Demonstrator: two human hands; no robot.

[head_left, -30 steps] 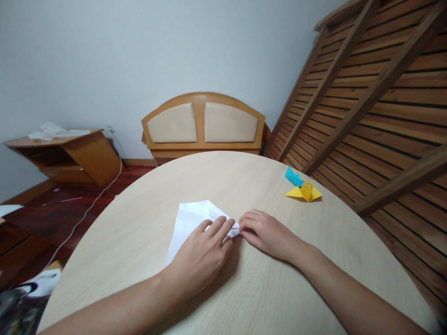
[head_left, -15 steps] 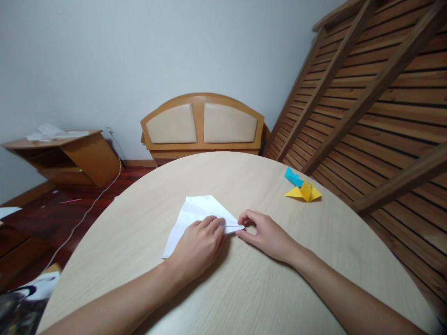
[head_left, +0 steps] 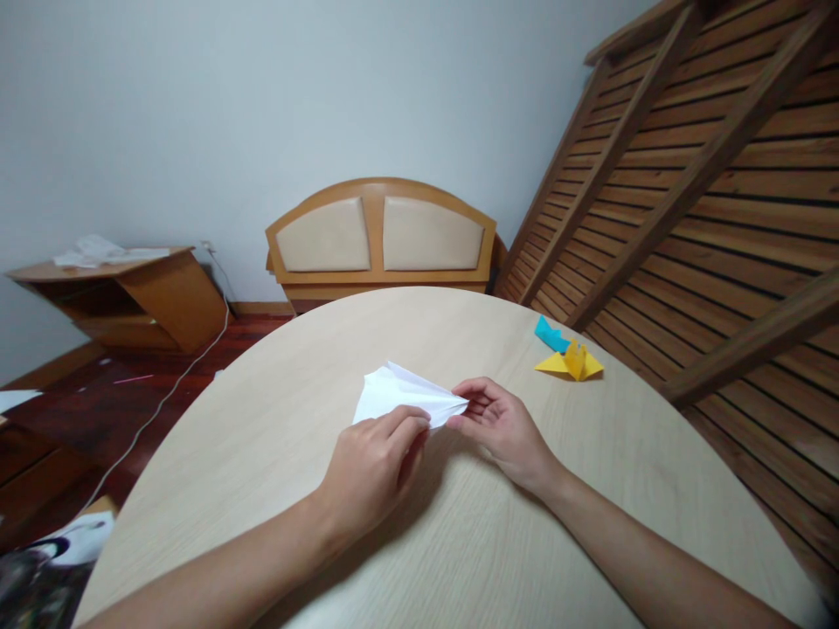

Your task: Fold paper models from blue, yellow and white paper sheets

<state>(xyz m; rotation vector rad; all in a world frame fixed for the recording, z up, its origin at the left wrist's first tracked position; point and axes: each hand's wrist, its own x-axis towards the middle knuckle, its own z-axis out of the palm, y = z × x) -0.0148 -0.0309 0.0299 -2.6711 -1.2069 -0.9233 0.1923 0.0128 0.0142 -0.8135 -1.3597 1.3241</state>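
A folded white sheet of paper narrows to a pointed tip on its right side, with creases running toward that tip. My left hand is closed on the paper's near edge, thumb and fingers pinching it. At the pointed end, my right hand holds the tip between thumb and curled fingers. The paper seems tilted and partly raised off the round table. Part of its near side is hidden behind my left hand.
A yellow folded paper figure and a blue one sit near the table's right edge. Beyond stand a headboard and a leaning slatted wooden frame. A cabinet is at left, with a white cable across the floor.
The paper has been lifted and tilted, so its wide left part looks narrower. My right hand has moved slightly right and up with the tip, and its grip has shifted.
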